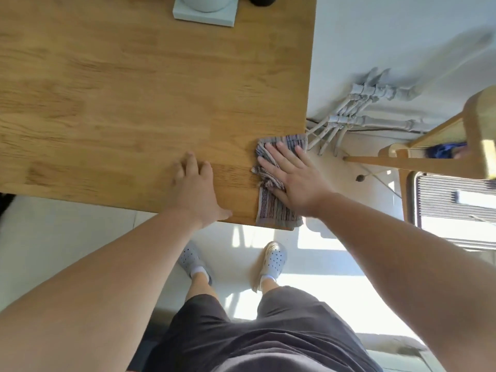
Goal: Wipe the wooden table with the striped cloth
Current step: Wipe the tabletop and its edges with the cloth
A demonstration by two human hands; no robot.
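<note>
The striped cloth (271, 210) lies bunched along the right edge of the wooden table (120, 103), close to its near right corner. My right hand (292, 181) presses flat on the cloth, fingers spread and pointing away from me. My left hand (196, 189) rests palm down on the bare wood just left of the cloth, near the front edge, holding nothing. Part of the cloth is hidden under my right palm.
A pale square base with a white vessel (205, 9) and a dark round object (261, 0) stand at the table's far edge. White pipes (362, 108) run along the wall on the right. A wooden chair (442, 146) stands to the right. My feet in clogs (271, 261) are below.
</note>
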